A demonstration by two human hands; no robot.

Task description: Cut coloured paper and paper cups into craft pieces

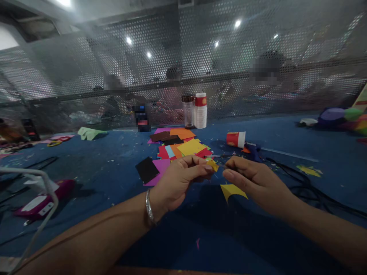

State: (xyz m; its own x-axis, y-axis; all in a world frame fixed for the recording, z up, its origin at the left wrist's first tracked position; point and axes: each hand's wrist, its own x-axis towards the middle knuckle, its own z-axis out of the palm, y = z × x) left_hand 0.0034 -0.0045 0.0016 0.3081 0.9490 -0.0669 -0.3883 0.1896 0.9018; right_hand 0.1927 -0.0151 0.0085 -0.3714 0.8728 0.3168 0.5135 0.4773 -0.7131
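Fingers of the left hand [177, 181] pinch a scrap [212, 165], small, yellow and angular, above the blue table [109, 164]; the right hand's [258, 181] curl beside it, their hold unclear.

This looks like a shared craft workshop. Sheets of coloured paper [189, 147] and scattered scraps [309, 170] litter a broad blue tabletop [100, 168], with scissors [59, 141] at far left and a power strip [64, 188] at near left. Behind a far perforated partition [160, 42], people [172, 73] show under ceiling lights [237, 23].
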